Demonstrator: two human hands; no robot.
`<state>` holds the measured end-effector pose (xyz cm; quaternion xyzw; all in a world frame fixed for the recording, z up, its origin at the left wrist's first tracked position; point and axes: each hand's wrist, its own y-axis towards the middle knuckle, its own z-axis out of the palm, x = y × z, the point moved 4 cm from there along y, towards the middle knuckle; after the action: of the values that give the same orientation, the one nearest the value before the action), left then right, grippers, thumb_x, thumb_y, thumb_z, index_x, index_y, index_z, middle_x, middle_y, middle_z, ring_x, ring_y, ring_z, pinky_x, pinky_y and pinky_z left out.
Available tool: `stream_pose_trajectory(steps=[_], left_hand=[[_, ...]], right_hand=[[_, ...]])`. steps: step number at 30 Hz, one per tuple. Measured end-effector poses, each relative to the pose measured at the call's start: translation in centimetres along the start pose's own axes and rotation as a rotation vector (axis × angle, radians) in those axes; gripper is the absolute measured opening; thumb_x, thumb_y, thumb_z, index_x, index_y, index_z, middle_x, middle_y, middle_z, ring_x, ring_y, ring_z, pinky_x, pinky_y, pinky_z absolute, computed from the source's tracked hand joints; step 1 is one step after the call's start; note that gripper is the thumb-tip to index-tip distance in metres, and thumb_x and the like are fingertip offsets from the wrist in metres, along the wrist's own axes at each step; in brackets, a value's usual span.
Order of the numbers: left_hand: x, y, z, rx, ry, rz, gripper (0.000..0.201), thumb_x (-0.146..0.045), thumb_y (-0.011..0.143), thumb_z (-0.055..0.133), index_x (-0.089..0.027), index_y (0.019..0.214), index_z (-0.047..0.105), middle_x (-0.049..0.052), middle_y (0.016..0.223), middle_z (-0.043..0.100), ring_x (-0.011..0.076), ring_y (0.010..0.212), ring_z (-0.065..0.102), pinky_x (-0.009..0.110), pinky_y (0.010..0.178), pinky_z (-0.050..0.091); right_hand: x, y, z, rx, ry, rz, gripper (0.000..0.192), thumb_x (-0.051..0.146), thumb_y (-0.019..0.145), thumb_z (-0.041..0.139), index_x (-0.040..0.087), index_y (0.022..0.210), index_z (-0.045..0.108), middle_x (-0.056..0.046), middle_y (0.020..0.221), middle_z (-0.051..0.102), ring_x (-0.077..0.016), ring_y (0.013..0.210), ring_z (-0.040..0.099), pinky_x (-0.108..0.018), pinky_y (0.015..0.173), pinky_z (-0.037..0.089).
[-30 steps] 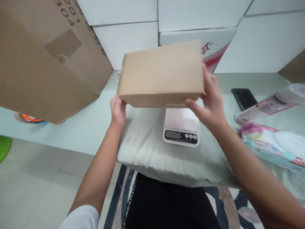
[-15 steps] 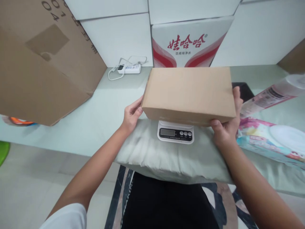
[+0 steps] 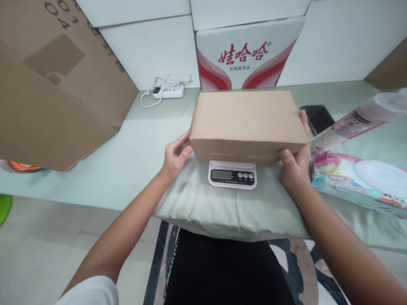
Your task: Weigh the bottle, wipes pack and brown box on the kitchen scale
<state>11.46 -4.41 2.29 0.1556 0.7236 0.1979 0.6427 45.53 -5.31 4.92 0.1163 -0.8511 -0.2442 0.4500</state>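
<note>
Lap: black trousers at the bottom edge, with a pale green cushion (image 3: 229, 209) across them that reaches onto the worktop (image 3: 127, 156).
Kitchen scale: small white digital kitchen scale (image 3: 232, 174) on the cushion; its display and three buttons show, its platform is hidden under the box.
Cardboard box: plain brown cardboard box (image 3: 248, 123), shut and lying flat, directly over the scale platform; whether it already rests on it or hangs just above cannot be told.
Left hand: left hand (image 3: 176, 154) curled against the box's left end, thumb on the near lower corner, fingers tucked beneath.
Right hand: right hand (image 3: 294, 163) clasps the right end, thumb on the near face, fingers wrapped round the far side.
Step in hand: by the look of it, the box is being set on the scale, both hands bearing it.
Next move calls for: the box centred and level, then both hands clear of it, since any touch would likely falsify a reading; the near edge overhangs close to the display.
In the way: wet-wipes pack (image 3: 359, 182) and a labelled plastic bottle (image 3: 352, 123) lie just beside the right hand; a dark phone (image 3: 318, 118) sits behind it.
Further back: large open carton (image 3: 54, 93) at left, white power strip with cable (image 3: 168, 90), a red-and-white printed water carton (image 3: 244, 55) against white boxes.
</note>
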Motion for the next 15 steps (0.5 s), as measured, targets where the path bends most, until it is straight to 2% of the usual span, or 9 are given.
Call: stream_pose_trajectory(steps=[3, 5, 7, 9, 11, 15], left_hand=[[1.1, 0.5, -1.1, -0.039, -0.015, -0.007, 0.068, -0.074, 0.088, 0.073, -0.022, 0.131, 0.080, 0.016, 0.139, 0.077, 0.0365, 0.135, 0.071, 0.047, 0.108, 0.063], [2.0, 1.1, -2.6, -0.124, -0.021, -0.008, 0.071, -0.075, 0.091, 0.068, -0.024, 0.140, 0.075, 0.016, 0.150, 0.070, 0.0367, 0.143, 0.065, 0.047, 0.107, 0.062], [2.9, 1.8, -4.2, -0.219, -0.007, -0.020, 0.070, -0.076, 0.093, 0.065, -0.027, 0.142, 0.073, 0.016, 0.153, 0.068, 0.0362, 0.146, 0.062, 0.046, 0.107, 0.062], [3.5, 2.3, -5.5, -0.288, 0.013, -0.039, 0.069, -0.077, 0.094, 0.064, -0.028, 0.141, 0.073, 0.017, 0.152, 0.068, 0.0357, 0.147, 0.062, 0.046, 0.107, 0.062], [3.8, 2.5, -6.1, -0.315, 0.021, -0.053, 0.069, -0.077, 0.093, 0.064, -0.028, 0.140, 0.074, 0.017, 0.151, 0.069, 0.0355, 0.146, 0.062, 0.046, 0.106, 0.062], [3.8, 2.4, -5.9, -0.298, 0.018, -0.065, 0.066, -0.075, 0.092, 0.067, -0.027, 0.137, 0.076, 0.017, 0.149, 0.071, 0.0357, 0.144, 0.065, 0.046, 0.105, 0.063]], right_hand=[[-0.5, 0.2, -0.3, -0.111, 0.122, -0.070, 0.088, 0.083, 0.093, 0.045, 0.035, 0.167, 0.042, -0.017, 0.158, 0.054, -0.0451, 0.146, 0.053, -0.060, 0.106, 0.051], [-1.4, 0.5, -0.7, -0.262, 0.207, -0.091, 0.086, 0.080, 0.093, 0.041, 0.032, 0.163, 0.046, -0.018, 0.155, 0.054, -0.0417, 0.140, 0.056, -0.053, 0.093, 0.055], [-2.4, 0.7, -0.9, -0.367, 0.244, -0.050, 0.085, 0.079, 0.091, 0.038, 0.030, 0.158, 0.049, -0.019, 0.148, 0.056, -0.0374, 0.124, 0.063, -0.046, 0.076, 0.054], [-3.1, 0.8, -0.8, -0.388, 0.246, 0.013, 0.083, 0.079, 0.088, 0.036, 0.029, 0.153, 0.050, -0.019, 0.140, 0.059, -0.0315, 0.102, 0.065, -0.042, 0.065, 0.050], [-3.3, 0.8, -0.6, -0.375, 0.242, 0.050, 0.081, 0.079, 0.086, 0.036, 0.029, 0.148, 0.051, -0.018, 0.134, 0.060, -0.0270, 0.088, 0.062, -0.040, 0.060, 0.047], [-2.7, 0.5, -0.2, -0.349, 0.255, 0.042, 0.075, 0.078, 0.087, 0.039, 0.030, 0.143, 0.053, -0.015, 0.126, 0.060, -0.0245, 0.080, 0.059, -0.039, 0.058, 0.044]])
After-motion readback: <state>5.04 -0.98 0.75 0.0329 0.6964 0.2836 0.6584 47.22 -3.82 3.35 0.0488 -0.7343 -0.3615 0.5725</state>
